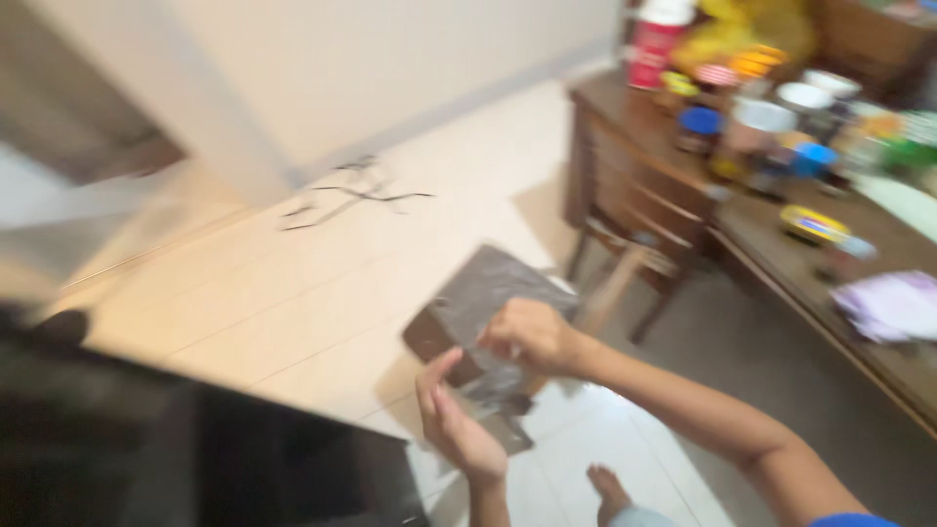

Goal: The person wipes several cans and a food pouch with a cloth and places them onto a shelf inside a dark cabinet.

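Both hands grip a flat brown packet, seemingly plastic-wrapped: the right hand clutches its middle, the left hand its near end, beside the desk.

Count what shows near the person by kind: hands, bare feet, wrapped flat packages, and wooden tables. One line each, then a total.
hands: 2, left hand and right hand, both on the package
foot: 1
package: 1, flat, brown, in clear wrap
table: 1, wooden, crowded with blurred containers
Total: 5
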